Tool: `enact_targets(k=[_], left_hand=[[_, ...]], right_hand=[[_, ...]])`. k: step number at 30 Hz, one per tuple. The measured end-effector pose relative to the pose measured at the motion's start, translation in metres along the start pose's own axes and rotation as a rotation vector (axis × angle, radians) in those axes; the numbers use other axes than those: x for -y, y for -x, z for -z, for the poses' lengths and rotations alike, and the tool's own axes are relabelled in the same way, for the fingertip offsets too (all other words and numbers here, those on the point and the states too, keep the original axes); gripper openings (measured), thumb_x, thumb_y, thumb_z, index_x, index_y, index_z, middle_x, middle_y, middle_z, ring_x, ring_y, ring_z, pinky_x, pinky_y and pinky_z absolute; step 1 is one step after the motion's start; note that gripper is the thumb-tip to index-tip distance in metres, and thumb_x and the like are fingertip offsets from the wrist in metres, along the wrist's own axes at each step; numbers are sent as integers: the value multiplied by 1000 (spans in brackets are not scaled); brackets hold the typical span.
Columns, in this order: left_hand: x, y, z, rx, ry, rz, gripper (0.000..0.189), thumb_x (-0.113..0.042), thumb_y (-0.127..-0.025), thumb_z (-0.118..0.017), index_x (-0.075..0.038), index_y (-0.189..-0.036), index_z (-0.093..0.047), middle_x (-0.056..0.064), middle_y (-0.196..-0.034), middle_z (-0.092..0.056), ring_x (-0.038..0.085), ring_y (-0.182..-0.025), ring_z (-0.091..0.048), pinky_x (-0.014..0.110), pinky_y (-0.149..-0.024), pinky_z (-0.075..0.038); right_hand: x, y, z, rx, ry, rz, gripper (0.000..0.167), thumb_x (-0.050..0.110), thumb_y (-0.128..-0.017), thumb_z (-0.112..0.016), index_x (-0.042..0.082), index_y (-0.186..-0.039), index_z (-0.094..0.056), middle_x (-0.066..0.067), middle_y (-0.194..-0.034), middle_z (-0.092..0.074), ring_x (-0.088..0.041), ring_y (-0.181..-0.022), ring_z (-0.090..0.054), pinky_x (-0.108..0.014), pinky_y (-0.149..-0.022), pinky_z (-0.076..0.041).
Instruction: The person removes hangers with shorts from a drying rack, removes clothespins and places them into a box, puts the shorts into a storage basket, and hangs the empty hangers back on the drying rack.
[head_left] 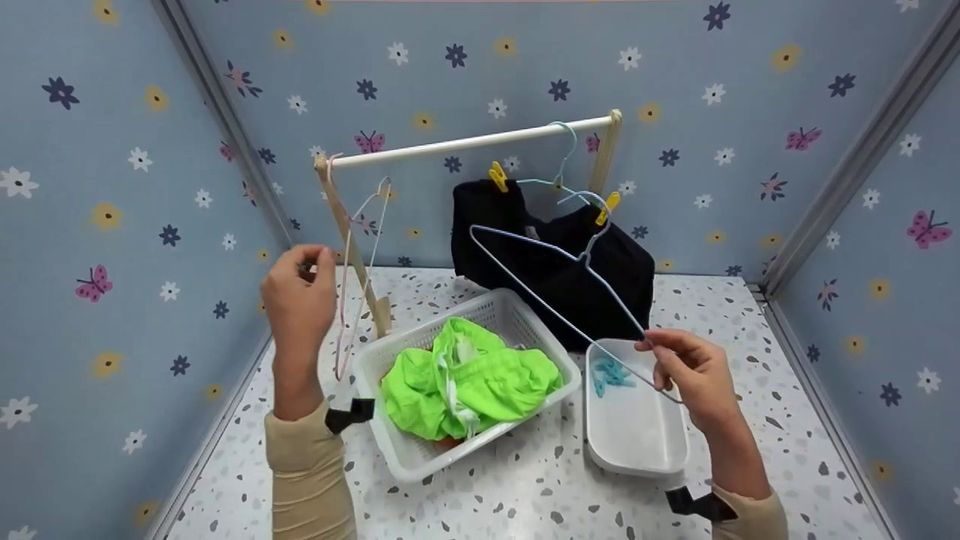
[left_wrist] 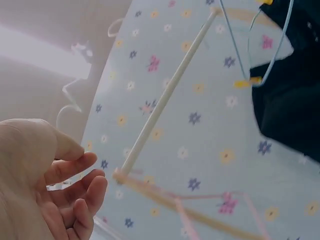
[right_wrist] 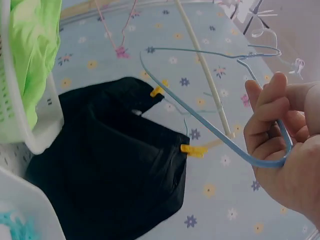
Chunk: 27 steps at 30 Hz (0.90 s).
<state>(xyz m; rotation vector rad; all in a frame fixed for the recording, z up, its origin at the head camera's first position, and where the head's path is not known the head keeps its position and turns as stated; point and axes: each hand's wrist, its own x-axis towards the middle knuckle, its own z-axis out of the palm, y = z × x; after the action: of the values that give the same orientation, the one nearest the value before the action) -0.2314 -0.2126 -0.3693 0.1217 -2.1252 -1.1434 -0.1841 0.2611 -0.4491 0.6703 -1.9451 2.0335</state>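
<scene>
A light-blue clothes hanger (head_left: 540, 241) is held up by my right hand (head_left: 701, 375), which grips it at its right corner. Its hook points upward, and the hanger overlaps a black garment (head_left: 487, 240) in the head view. My left hand (head_left: 300, 292) is raised at the left with loosely curled fingers, and the left wrist view shows nothing in it. Close to this hand, a pink hanger (head_left: 341, 315) dangles from the left end of the rack's white rail (head_left: 465, 142). The black garment hangs on another blue hanger (head_left: 566, 161), clipped by yellow clothespins (head_left: 607, 208).
A white basket (head_left: 409, 474) holds bright green clothing (head_left: 495, 382), with something orange-red underneath. To its right stands a white tub (head_left: 637, 450) with blue clothespins (head_left: 611, 373) inside. Patterned blue panels (head_left: 847, 150) enclose the speckled table (head_left: 517, 495).
</scene>
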Motion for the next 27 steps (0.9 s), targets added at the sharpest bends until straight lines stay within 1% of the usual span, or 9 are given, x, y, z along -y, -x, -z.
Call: enact_targets(k=[2,4,6,10,13,16,19,23,27], left_hand=[[6,-16,10,-10,-1,26,29,-27,-100,-54,-3,-103,-70,7,-94,-64,16,-77,-55,26,-66,-43],[15,-32,17,7,-7,57,32,-29,-100,-53,-3,-105,-70,6,-94,-63,16,-77,-55,26,-65,-42],[24,-48,20,36,3,81,34,-30,-100,-53,-2,-107,-70,6,-95,-62,16,-77,-57,26,-64,-42],[40,-74,14,137,45,124,34,-29,-101,-51,-3,-116,-67,8,-103,-59,18,-83,-60,24,-64,-43],[48,-87,2,217,75,140,34,-25,-102,-48,-6,-127,-61,11,-115,-57,21,-95,-60,25,-71,-45],[55,-96,-11,292,125,148,38,-22,-103,-47,-7,-138,-52,15,-127,-52,26,-107,-55,31,-84,-47],[58,-101,-24,342,186,156,44,-21,-103,-46,-10,-146,-42,17,-134,-46,29,-115,-51,40,-95,-46],[60,-104,-35,385,247,154,47,-21,-104,-44,-14,-150,-36,16,-137,-43,30,-121,-48,44,-100,-43],[61,-101,-37,433,287,146,45,-19,-105,-42,-16,-150,-36,14,-140,-42,32,-125,-47,46,-102,-40]], right_hand=[[3,-2,-5,33,-34,15,24,-8,-96,-51,-19,-117,-56,-21,-99,-67,-16,-54,-55,-24,-50,-45],[5,-4,-11,76,-55,35,26,-9,-96,-50,-18,-121,-53,-22,-103,-66,-16,-60,-58,-24,-55,-48],[6,-6,-17,119,-81,64,28,-11,-96,-48,-17,-124,-52,-21,-106,-65,-17,-67,-61,-24,-61,-51],[9,-11,-32,166,-107,97,30,-11,-97,-45,-17,-125,-50,-15,-112,-66,-20,-82,-65,-28,-75,-52],[11,-15,-45,183,-129,114,31,-10,-97,-44,-17,-127,-49,-13,-116,-64,-21,-91,-65,-29,-81,-51],[11,-20,-60,220,-174,150,36,-13,-96,-42,-17,-131,-44,-13,-123,-61,-24,-98,-63,-32,-87,-49],[10,-27,-74,250,-212,175,40,-13,-96,-42,-16,-136,-40,-14,-130,-56,-29,-106,-60,-35,-96,-45],[9,-36,-92,260,-226,174,45,-10,-96,-44,-14,-140,-36,-17,-137,-50,-35,-117,-54,-39,-102,-41],[10,-45,-109,260,-210,141,46,-7,-98,-43,-14,-142,-32,-20,-142,-46,-38,-127,-45,-40,-104,-38]])
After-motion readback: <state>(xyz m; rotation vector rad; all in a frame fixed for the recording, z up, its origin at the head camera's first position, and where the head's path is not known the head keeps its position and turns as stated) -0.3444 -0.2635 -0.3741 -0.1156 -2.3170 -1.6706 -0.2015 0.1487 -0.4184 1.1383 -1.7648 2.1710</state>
